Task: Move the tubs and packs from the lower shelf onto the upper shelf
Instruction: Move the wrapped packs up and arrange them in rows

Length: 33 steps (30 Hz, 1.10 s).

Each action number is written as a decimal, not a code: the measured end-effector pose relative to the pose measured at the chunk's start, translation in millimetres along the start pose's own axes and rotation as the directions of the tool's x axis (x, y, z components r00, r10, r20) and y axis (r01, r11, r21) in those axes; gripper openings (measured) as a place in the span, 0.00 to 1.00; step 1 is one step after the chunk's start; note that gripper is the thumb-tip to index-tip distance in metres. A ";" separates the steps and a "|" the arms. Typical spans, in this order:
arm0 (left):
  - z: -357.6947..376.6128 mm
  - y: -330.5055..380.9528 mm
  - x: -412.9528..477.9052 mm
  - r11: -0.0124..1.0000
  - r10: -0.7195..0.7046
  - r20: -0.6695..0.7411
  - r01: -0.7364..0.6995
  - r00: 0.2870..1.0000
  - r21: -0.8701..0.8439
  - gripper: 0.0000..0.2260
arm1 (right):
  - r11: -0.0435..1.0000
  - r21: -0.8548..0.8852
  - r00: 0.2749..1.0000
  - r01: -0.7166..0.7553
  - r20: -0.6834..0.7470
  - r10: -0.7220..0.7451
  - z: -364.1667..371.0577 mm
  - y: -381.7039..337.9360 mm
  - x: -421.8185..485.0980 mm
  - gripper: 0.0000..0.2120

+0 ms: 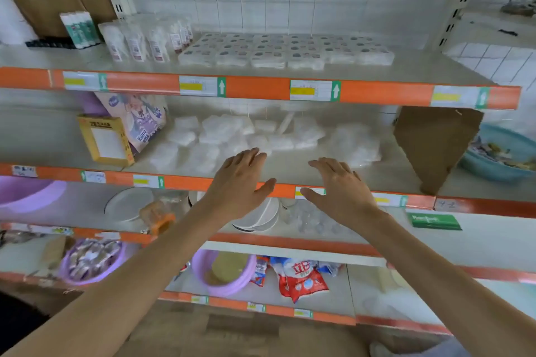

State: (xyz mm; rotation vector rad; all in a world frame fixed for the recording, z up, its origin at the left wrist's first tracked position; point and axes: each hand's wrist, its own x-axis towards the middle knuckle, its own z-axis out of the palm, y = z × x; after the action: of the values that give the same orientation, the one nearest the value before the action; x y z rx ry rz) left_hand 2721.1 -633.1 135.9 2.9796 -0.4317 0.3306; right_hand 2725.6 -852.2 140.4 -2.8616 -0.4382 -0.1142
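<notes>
Step in hand: reach for the next pick-up; nothing is lifted yet.
Left hand [237, 182]: palm down at the front lip of the lower shelf [290, 169]; fingers [246, 156] straight and spread, released, grasping nothing. The tips are near the closest pack; I cannot tell if they touch.
Right hand [339, 191]: same posture; fingers [327, 166] flat and released, over bare shelf, with packs just beyond.
Task's thing: loose white packs [261, 136], heaped mid-frame on the lower shelf, between a yellow box [106, 139] at left and a cardboard sheet [435, 142] at right (blurred; no tub made out among them).
Upper shelf [261, 88]: flat packs in rows [290, 51] at upper centre, upright bagged ones [139, 40] at upper left; bare strip along the front.
Progress, my estimate: partway, as a good heap remains below.
Next move calls for: hands forward under the upper shelf's lip, fingers closing round one or two packs each, then draw out, raise and set down on the bare front strip.
Watch for: soft slippery wrappers, and knuckles catching the orange lip above.
</notes>
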 end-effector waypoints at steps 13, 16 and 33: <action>136.1 -80.0 103.9 0.993 -0.074 0.139 0.086 0.988 -0.078 0.27 | 0.996 -0.005 0.986 -0.087 0.143 0.086 125.3 26.4 153.7 0.28; 157.3 -89.3 129.8 0.996 -0.028 0.141 0.039 0.990 -0.078 0.28 | 0.997 -0.032 0.987 -0.067 0.144 0.071 146.7 33.3 191.1 0.29; 189.8 -100.5 165.7 0.996 -0.028 0.071 0.034 0.997 -0.086 0.26 | 0.997 -0.065 0.998 0.052 0.023 -0.051 178.5 59.2 227.6 0.27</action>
State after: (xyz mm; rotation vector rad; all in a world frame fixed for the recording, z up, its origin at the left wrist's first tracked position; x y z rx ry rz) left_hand 2943.1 -608.5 -18.1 2.9157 -0.3963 0.1996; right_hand 2967.3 -797.4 -19.9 -2.9187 -0.5222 -0.1093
